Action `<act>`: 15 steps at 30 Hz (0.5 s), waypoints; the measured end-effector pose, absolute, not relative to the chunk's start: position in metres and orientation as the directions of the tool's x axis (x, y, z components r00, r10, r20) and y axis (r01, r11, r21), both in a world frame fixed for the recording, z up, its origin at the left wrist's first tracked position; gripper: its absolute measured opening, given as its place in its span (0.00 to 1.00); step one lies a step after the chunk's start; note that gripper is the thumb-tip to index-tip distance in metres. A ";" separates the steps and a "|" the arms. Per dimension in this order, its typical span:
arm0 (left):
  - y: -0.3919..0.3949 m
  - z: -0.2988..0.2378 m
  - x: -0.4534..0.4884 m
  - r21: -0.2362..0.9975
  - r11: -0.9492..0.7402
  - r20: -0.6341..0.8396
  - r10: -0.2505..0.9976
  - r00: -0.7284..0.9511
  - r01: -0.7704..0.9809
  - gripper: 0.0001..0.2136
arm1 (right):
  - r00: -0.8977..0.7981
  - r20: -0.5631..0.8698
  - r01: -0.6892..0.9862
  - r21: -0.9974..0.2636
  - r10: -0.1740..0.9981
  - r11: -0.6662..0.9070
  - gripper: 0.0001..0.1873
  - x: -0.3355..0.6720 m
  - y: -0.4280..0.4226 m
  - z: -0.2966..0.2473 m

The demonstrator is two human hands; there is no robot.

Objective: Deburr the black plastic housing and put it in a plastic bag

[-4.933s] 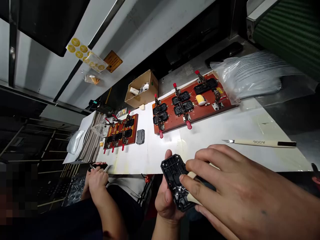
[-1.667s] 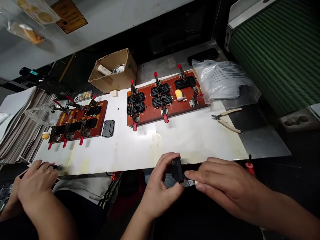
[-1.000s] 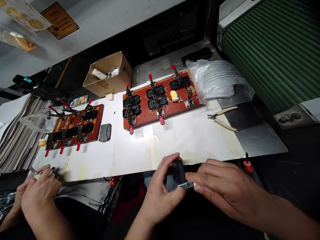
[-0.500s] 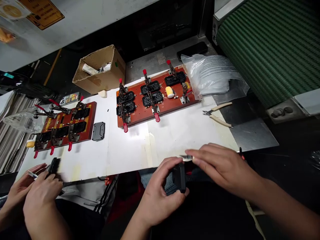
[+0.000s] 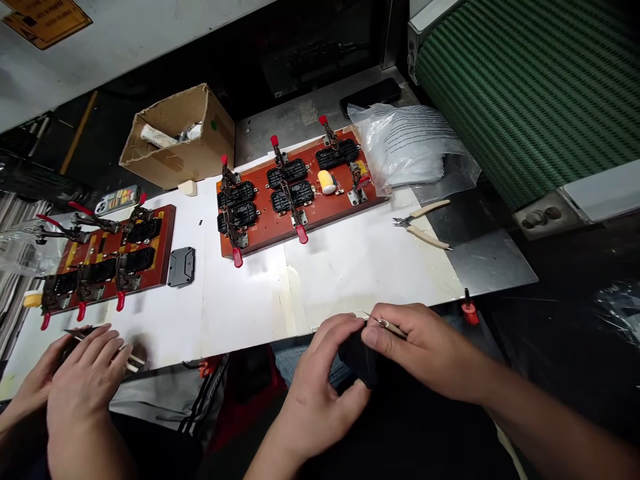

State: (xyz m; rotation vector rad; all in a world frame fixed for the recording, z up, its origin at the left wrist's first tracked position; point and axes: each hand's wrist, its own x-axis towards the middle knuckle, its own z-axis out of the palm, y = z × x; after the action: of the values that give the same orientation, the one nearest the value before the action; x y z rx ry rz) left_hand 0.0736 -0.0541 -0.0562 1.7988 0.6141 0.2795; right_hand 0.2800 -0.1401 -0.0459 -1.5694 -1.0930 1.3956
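Observation:
My left hand grips a black plastic part by its edges, thumb below and fingers above, over my lap near the table's front edge. In my right hand is a slim knife-like tool with a pointed metal tip and a pale handle. The tool's tip lies close to the part's upper edge; whether it touches cannot be made out. My right fingertips are against the part's upper right side. The dark part blends into the dark clothing behind it, so its face is hard to see.
A red-brown fixture board with clamps and black parts stands ahead. Cutting pliers, a plastic bag and a cardboard box surround it. Left are another board, a grey cover and a co-worker's hands.
My right hand has come left and down against the black part, and the tool now points toward its top edge. The view has shifted slightly. The co-worker's hands have turned their dark part.

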 end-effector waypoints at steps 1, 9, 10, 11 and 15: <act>-0.054 -0.056 0.073 0.941 -0.206 -0.118 0.544 0.831 0.268 0.34 | 0.058 -0.347 0.106 -0.930 0.936 -0.352 0.24 0.280 -0.140 -0.049; -0.056 -0.060 0.067 0.965 0.119 -0.254 0.631 0.733 0.233 0.33 | 0.234 -0.386 -0.060 -0.922 0.892 -0.383 0.27 0.281 -0.147 -0.065; -0.057 -0.062 0.069 0.961 0.220 -0.274 0.657 0.703 0.169 0.34 | 0.202 -0.398 -0.055 -0.917 0.895 -0.396 0.28 0.279 -0.149 -0.066; -0.058 -0.065 0.071 0.945 0.313 -0.293 0.684 0.669 0.094 0.34 | 0.150 -0.395 -0.039 -0.918 0.906 -0.394 0.27 0.275 -0.151 -0.066; -0.061 -0.072 0.082 0.865 0.497 -0.395 0.759 0.517 -0.069 0.30 | 0.013 -0.222 0.075 -0.972 0.975 -0.222 0.23 0.260 -0.158 -0.073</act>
State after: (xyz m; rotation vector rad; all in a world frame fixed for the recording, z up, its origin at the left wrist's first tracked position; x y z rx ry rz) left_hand 0.0823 -0.0605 -0.0724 0.9163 0.8910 0.5911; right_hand 0.2598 -0.1577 -0.0728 -1.4328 -1.1482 1.3326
